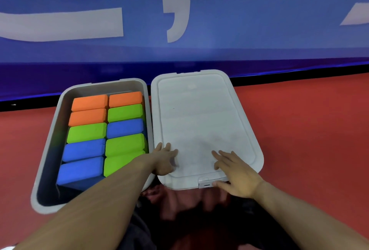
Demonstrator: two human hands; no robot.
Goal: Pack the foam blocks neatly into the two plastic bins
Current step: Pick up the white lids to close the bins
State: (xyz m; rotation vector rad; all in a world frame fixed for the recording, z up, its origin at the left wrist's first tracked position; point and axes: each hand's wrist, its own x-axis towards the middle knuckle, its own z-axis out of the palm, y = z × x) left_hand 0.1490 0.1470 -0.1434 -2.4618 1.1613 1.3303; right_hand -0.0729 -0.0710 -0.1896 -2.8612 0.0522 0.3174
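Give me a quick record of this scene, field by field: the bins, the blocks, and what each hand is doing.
open bin: on the left, no lid, on the red floor
foam blocks: two columns of five in the open bin; three orange, four green, three blue on top
closed bin: on the right, white lid on
latch: near edge of the lid
left hand: flat on the lid's near left part, holding nothing
right hand: fingers spread on the lid, thumb by the latch

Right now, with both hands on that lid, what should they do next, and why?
Probably press the lid down and snap the front latch. Both hands, left and right, lie flat on it, and the right thumb sits at the latch. The open bin looks full.
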